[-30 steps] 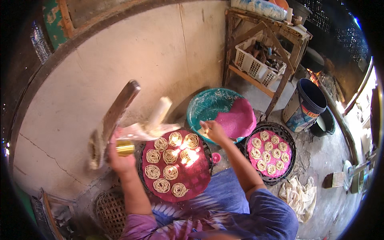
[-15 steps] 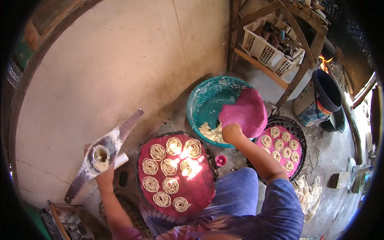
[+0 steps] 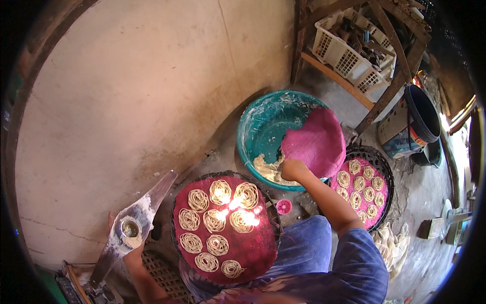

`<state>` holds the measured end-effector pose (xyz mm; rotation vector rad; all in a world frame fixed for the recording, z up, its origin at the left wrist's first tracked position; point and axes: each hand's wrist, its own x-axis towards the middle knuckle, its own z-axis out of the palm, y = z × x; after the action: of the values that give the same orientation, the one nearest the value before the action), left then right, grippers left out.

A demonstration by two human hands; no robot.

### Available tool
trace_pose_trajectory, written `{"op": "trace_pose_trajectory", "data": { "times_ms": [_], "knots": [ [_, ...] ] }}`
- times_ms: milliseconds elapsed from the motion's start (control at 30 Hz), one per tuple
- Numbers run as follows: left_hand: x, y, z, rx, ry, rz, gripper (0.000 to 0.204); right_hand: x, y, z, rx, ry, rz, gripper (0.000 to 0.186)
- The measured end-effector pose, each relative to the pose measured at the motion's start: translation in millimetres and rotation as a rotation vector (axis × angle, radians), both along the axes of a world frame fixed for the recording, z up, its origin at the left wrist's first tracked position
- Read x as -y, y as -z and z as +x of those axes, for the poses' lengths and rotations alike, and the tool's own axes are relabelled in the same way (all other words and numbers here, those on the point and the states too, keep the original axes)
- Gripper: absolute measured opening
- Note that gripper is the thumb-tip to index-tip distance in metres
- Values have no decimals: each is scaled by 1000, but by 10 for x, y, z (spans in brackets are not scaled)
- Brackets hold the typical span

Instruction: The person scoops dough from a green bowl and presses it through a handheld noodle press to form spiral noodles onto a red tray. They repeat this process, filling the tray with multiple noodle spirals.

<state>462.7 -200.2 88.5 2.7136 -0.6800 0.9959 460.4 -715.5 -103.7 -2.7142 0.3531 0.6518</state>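
Note:
My left hand [image 3: 134,257] holds a wooden noodle press [image 3: 144,205] from below. The press is a long floury board with a round metal cylinder [image 3: 130,229] in its middle, and the cylinder's mouth faces up. My right hand [image 3: 293,171] reaches over the near rim of a teal basin [image 3: 245,152], its fingers closed at pale dough [image 3: 267,167]; the fingertips are partly hidden. A magenta cloth [image 3: 319,144] drapes over the basin's right side. Before my lap lies a round tray with a red cloth [image 3: 253,256], bearing several noodle coils [image 3: 216,244].
A second cloth-lined tray [image 3: 389,175] with coils stands right of the basin. A small pink cup-like object [image 3: 284,206] sits between the trays. Farther right are a bucket [image 3: 400,129] and a crumpled pale cloth [image 3: 397,245]. A white crate [image 3: 349,61] rests on a wooden rack.
My left hand and the press have moved lower in view, and the cylinder's mouth now faces me more directly. My right hand stays at the dough. The whole view has shifted slightly.

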Motion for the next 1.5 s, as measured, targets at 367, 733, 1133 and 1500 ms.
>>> {"op": "trace_pose_trajectory", "data": {
  "times_ms": [367,733,1133,1500],
  "knots": [
    [15,-59,-196,-8,15,36,79,-325,417,58,262,-13,-200,21],
    [361,-500,-460,-331,-18,-38,46,-16,-1164,-897,673,119,71,35],
    [857,-733,-732,-215,383,-190,40,-1446,-2631,-2088,523,-182,634,36],
    [625,-613,-1151,-226,238,-75,28,-2062,-3509,-2361,1042,-968,-638,45]
  ]
}}
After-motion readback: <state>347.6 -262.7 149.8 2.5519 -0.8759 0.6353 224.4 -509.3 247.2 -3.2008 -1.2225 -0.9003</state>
